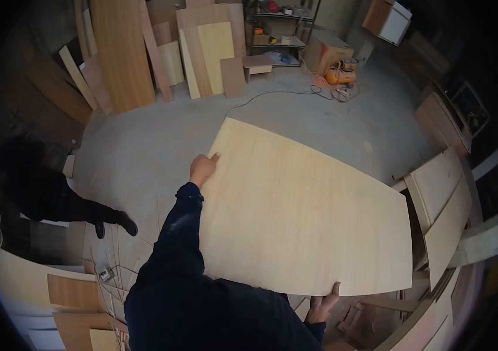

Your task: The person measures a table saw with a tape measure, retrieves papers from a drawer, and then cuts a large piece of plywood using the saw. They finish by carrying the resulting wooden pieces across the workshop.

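Observation:
A large pale wooden panel fills the middle of the head view, held at two of its edges. My left hand grips its left edge near the far corner, with the thumb on the top face and the other fingers closed. At the near edge, right of centre, my right hand holds the panel with a thumb on top; its other fingers are partly hidden beneath. Dark sleeves cover both arms.
Boards lean along the far wall beside a metal shelf. An orange compressor with a cable stands on the floor. A person in dark clothes is at the left. More panels lean at the right.

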`<move>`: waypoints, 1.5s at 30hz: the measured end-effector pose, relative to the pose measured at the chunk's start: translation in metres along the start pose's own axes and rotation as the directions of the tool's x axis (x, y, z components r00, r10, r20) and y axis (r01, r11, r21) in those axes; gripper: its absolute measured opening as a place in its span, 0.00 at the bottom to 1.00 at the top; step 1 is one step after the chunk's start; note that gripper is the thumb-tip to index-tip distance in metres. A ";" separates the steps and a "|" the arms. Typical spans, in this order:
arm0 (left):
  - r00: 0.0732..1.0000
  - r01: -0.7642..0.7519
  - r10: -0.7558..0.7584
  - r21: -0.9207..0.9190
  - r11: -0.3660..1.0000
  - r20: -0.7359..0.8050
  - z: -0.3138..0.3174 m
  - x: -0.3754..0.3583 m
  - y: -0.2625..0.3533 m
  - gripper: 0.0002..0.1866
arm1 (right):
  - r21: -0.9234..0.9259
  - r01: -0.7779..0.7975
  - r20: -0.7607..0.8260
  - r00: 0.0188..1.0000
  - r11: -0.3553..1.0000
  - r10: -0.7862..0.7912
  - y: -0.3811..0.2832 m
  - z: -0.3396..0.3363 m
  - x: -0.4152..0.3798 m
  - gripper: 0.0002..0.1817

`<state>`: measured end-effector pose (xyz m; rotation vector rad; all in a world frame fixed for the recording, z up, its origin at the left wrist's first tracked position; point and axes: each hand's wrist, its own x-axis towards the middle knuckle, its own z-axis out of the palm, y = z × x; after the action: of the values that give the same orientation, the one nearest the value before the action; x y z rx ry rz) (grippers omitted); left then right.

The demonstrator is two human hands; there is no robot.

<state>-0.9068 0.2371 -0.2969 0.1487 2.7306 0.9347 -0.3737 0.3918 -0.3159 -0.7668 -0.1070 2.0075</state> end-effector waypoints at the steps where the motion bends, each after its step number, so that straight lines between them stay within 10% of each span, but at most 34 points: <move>1: 0.997 0.064 -0.065 -0.032 0.997 -0.033 -0.018 0.011 -0.027 0.38 | -0.014 -0.027 0.008 1.000 1.000 0.027 0.012 0.008 0.024 0.28; 11: 0.770 0.476 -0.498 -0.160 0.865 -0.399 -0.120 0.030 -0.153 0.40 | -0.366 -0.484 0.071 0.837 0.795 0.543 0.185 0.143 0.248 0.25; 14: 0.679 0.547 -0.588 -0.231 0.805 -0.440 -0.116 0.060 -0.271 0.40 | -0.501 -0.552 0.101 0.727 0.666 0.679 0.243 0.188 0.307 0.24; 22: 0.409 0.701 -0.776 -0.379 0.605 -0.481 -0.163 -0.005 -0.275 0.44 | -0.605 -0.714 -0.040 0.469 0.353 0.882 0.396 0.288 0.369 0.22; 31: 0.266 0.668 -0.769 -0.465 0.582 -0.581 -0.141 0.059 -0.294 0.38 | -0.812 -0.553 -0.222 0.587 0.186 0.778 0.605 0.377 0.442 0.22; 33: 0.178 0.863 -0.830 -0.322 0.390 -0.529 -0.167 0.113 -0.205 0.34 | -0.835 -0.532 -0.260 0.603 0.137 0.754 0.644 0.395 0.460 0.22; 35: 0.263 0.606 -0.845 -0.602 0.520 -0.465 -0.171 0.130 -0.197 0.33 | -0.827 -0.556 -0.297 0.556 0.081 0.777 0.676 0.421 0.469 0.21; 37: 0.199 0.815 -0.811 -0.366 0.449 -0.551 -0.182 0.145 -0.278 0.31 | -0.818 -0.571 -0.311 0.536 0.065 0.785 0.720 0.435 0.484 0.21; 42: 0.507 0.814 -0.675 0.040 0.579 -0.536 -0.233 0.206 -0.260 0.25 | -0.805 -0.593 -0.324 0.393 -0.032 0.861 0.810 0.431 0.541 0.20; 43: 0.497 0.821 -0.681 0.040 0.569 -0.538 -0.243 0.216 -0.275 0.25 | -0.922 -0.384 -0.199 0.366 -0.047 0.909 0.841 0.403 0.567 0.20; 45: 0.759 0.650 -0.393 0.569 0.503 -0.519 -0.258 0.240 -0.300 0.17 | -0.995 0.096 0.063 0.290 0.036 0.955 0.903 0.351 0.619 0.20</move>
<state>-1.2120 -0.1093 -0.3332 -0.7605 2.9574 -0.3867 -1.4662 0.4790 -0.6624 -0.3503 -2.2419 2.8602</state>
